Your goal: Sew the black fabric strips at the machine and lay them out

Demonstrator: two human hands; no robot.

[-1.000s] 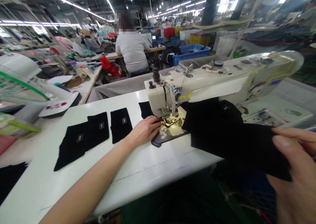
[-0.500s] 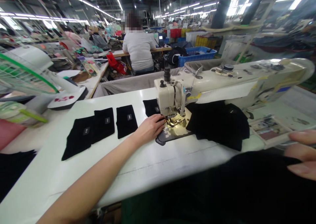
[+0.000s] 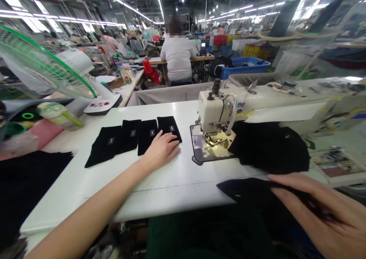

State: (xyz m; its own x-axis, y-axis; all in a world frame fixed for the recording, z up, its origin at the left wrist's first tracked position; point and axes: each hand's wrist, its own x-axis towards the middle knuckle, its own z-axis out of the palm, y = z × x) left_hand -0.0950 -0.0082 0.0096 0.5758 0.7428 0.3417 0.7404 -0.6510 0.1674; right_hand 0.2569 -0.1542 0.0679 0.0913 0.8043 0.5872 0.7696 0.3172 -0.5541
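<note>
Left hand [image 3: 161, 149] flat, ungripped, on labelled black pieces [image 3: 148, 135], right hand [image 3: 317, 209] pinching black fabric [image 3: 251, 188], sewing machine [image 3: 217, 112] between.

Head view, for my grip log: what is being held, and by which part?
A black fabric piece, pinched by its edge between the right hand's thumb and fingers. The left hand grips nothing.

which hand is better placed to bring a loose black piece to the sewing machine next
Right, most likely: the right hand pinches a black piece just in front of the sewing machine. The left hand lies spread on labelled pieces, off to the machine's left.
</note>
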